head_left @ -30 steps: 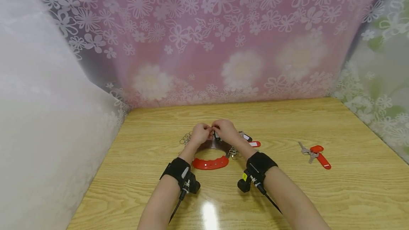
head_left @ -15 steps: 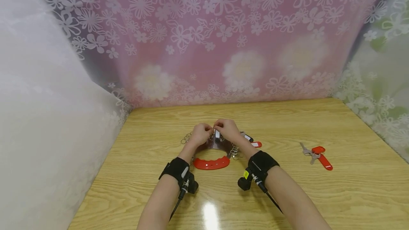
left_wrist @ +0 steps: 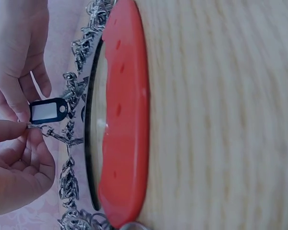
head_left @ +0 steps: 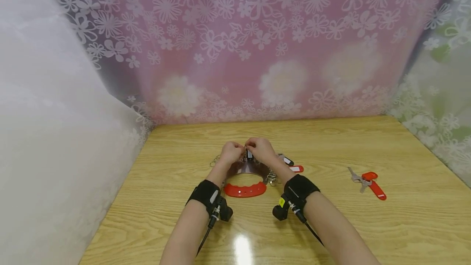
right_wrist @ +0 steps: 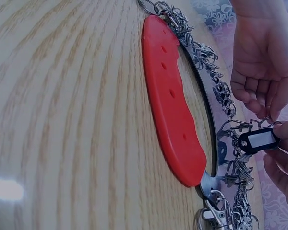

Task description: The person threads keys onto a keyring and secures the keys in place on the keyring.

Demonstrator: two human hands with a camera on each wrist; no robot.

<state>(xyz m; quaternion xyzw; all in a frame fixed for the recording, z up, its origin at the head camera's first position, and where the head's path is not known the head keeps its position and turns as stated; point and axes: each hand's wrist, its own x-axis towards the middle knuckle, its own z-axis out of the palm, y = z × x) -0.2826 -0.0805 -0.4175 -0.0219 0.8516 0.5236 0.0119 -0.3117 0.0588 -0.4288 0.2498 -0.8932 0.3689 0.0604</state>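
Silver metal ring-ended clasp (left_wrist: 52,134) is pinched by left hand (head_left: 231,153) | black oblong white-labelled plastic tag (right_wrist: 260,140) is pinched by right hand (head_left: 259,149)

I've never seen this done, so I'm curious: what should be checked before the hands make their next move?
1. Left hand pinching the end of the metal clasp: ok.
2. Right hand holding the black tag: ok.
3. Tag linked to the clasp: cannot tell; the join is partly covered.
4. Red handle clear of both hands: ok.
5. Keys off to the right, clear of both hands: ok.
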